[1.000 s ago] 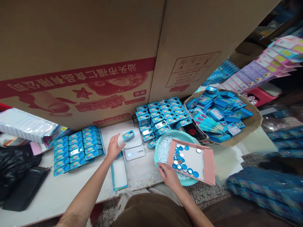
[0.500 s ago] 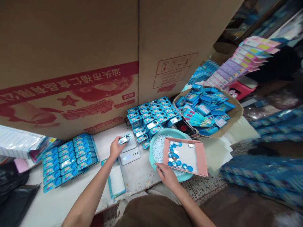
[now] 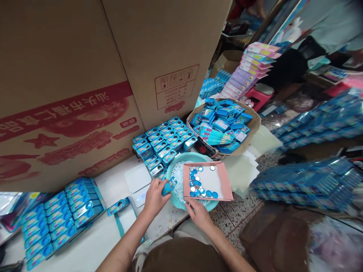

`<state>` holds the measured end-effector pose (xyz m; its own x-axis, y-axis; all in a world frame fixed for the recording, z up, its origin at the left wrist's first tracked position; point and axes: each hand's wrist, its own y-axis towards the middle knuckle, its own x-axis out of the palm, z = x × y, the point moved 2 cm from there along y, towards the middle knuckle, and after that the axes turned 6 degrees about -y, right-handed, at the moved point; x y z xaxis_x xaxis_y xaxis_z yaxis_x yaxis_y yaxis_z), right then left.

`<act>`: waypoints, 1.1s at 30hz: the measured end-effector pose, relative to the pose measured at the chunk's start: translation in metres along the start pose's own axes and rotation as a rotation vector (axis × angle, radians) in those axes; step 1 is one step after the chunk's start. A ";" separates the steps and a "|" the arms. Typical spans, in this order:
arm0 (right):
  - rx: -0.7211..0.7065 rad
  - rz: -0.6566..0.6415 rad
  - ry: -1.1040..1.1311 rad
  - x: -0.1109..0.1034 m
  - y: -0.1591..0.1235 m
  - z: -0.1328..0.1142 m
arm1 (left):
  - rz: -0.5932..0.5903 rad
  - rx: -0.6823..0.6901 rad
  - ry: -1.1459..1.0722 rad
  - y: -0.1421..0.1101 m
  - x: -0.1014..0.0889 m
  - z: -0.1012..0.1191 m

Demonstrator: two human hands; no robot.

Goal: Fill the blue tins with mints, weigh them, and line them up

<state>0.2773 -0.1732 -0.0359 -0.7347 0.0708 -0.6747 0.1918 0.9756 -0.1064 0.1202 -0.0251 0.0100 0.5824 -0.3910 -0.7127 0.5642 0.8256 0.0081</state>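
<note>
My left hand [image 3: 154,195] is closed on a small blue tin [image 3: 169,186], holding it at the left rim of a teal bowl [image 3: 173,196] filled with small white pellets [image 3: 179,177]. A pink cardboard tray [image 3: 224,181] with several blue and silver round lids [image 3: 198,187] rests across the bowl. My right hand [image 3: 198,212] is at the tray's near edge, fingers curled and touching it. A small white scale [image 3: 138,180] stands on the white table [image 3: 93,241], left of the bowl.
Rows of blue tins [image 3: 163,141] are stacked behind the bowl, and more lie in a tray [image 3: 65,215] at the left. A cardboard basket [image 3: 252,130] holds loose blue tins. Big cartons [image 3: 85,75] wall off the back. Wrapped blue packs [image 3: 297,181] lie on the floor at the right.
My left hand lifted the blue tin off the scale and brought it right to the bowl's rim. My view swung to the right. The right hand stayed at the pink tray.
</note>
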 end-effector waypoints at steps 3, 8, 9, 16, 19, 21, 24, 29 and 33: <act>0.021 0.000 0.004 -0.003 -0.002 0.004 | -0.018 -0.012 0.054 0.003 -0.002 0.001; 0.025 0.026 0.024 -0.005 -0.004 0.008 | -0.001 -0.005 0.081 0.000 0.002 0.001; 0.022 0.029 0.027 -0.004 -0.004 0.008 | -0.003 0.000 0.079 -0.002 0.004 0.002; 0.010 0.035 0.030 -0.005 -0.004 0.008 | 0.005 -0.045 -0.079 -0.014 0.009 0.003; 0.008 0.028 0.021 -0.005 -0.006 0.009 | 0.064 -0.055 -0.220 -0.021 0.001 -0.005; 0.004 0.031 0.014 -0.004 -0.007 0.011 | 0.133 -0.102 -0.274 -0.026 -0.008 -0.019; 0.000 0.031 0.004 -0.002 -0.009 0.013 | 0.277 -0.295 -0.283 -0.032 -0.026 -0.053; 0.011 -0.008 -0.009 0.001 -0.012 0.012 | 0.435 -0.487 -0.179 -0.026 -0.060 -0.115; 0.017 -0.017 -0.015 0.001 -0.018 0.011 | 0.435 -0.485 -0.113 -0.011 -0.068 -0.149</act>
<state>0.2798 -0.1930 -0.0429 -0.7283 0.0512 -0.6833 0.1909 0.9729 -0.1306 -0.0125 0.0531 -0.0458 0.7704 0.0015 -0.6376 -0.0490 0.9972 -0.0569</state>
